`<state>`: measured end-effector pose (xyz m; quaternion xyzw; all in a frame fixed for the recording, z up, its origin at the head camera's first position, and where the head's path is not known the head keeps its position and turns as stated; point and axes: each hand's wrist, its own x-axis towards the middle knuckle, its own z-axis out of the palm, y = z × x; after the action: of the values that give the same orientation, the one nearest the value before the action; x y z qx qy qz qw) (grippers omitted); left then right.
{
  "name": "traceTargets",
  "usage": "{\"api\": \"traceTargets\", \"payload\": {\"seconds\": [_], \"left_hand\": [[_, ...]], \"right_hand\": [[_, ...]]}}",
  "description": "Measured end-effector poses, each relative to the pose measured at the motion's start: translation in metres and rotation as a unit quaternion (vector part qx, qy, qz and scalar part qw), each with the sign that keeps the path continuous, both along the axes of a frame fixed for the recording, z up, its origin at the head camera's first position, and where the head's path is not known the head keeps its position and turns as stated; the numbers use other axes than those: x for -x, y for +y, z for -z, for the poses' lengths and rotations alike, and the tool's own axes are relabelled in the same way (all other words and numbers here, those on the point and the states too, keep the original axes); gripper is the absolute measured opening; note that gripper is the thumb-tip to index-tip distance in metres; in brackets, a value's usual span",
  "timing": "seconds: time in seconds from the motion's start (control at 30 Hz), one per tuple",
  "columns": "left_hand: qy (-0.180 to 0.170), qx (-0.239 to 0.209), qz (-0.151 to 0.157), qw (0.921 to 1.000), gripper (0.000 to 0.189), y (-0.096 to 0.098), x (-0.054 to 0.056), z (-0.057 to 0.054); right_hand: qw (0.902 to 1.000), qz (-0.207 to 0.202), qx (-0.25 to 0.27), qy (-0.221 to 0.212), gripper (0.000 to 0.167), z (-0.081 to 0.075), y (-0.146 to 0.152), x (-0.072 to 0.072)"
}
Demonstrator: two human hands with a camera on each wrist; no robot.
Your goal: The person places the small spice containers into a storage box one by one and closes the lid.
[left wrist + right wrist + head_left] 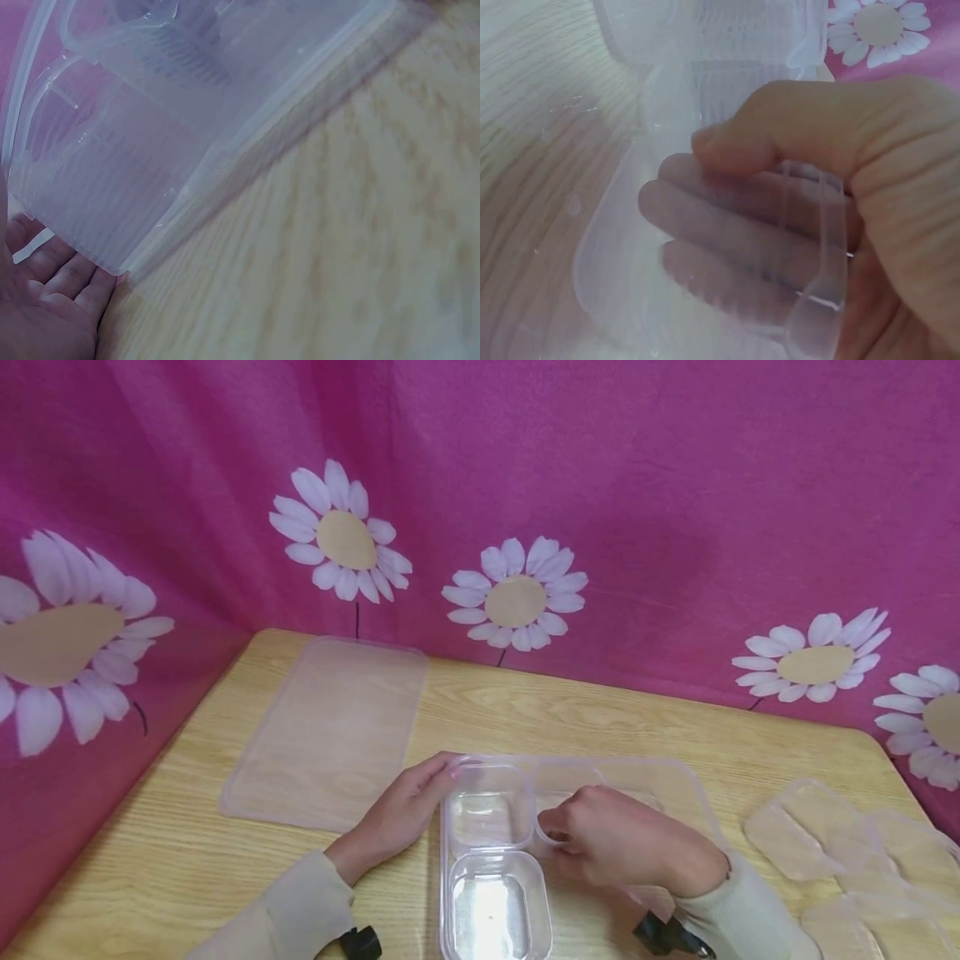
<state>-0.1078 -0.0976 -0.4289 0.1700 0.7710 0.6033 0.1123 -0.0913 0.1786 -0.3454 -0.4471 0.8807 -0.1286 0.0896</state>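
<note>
A large, shallow clear plastic box (444,893) lies in front of me. My left hand (401,806) holds its far left corner, thumb at the rim and fingers round the outer wall, as the left wrist view also shows. Along the box's left side sit two small clear containers, one at the back (489,818) and one in front (498,906). To their right, my right hand (618,839) grips a third small container (821,319) by its wall. Its thumb is on one side, and the fingers show through the plastic.
A large flat translucent lid (330,727) lies at the back left of the wooden table (600,714). Several small clear lids (813,827) overlap at the right. A pink curtain (637,485) with white daisies hangs behind the table and along its left side.
</note>
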Motion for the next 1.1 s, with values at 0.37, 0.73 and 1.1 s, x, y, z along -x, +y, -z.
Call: {"api": "traceTargets", "payload": {"seconds": [0.37, 0.73, 1.1], "left_hand": [[-0.001, -0.005, 0.007, 1.0, 0.037, -0.0003, -0.0004, -0.0013], [0.002, -0.006, 0.009, 0.9999, 0.036, -0.001, -0.0005, -0.0022], [0.001, -0.006, 0.007, 1.0, 0.036, -0.0005, -0.0008, -0.0024]], "right_hand": [[0.9996, 0.007, 0.012, -0.024, 0.032, -0.004, 0.0013, 0.0024], [0.9984, -0.008, 0.038, -0.04, 0.035, -0.007, 0.0047, 0.0027], [0.9982, -0.013, 0.042, -0.04, 0.036, -0.0064, 0.0049, 0.0028]]}}
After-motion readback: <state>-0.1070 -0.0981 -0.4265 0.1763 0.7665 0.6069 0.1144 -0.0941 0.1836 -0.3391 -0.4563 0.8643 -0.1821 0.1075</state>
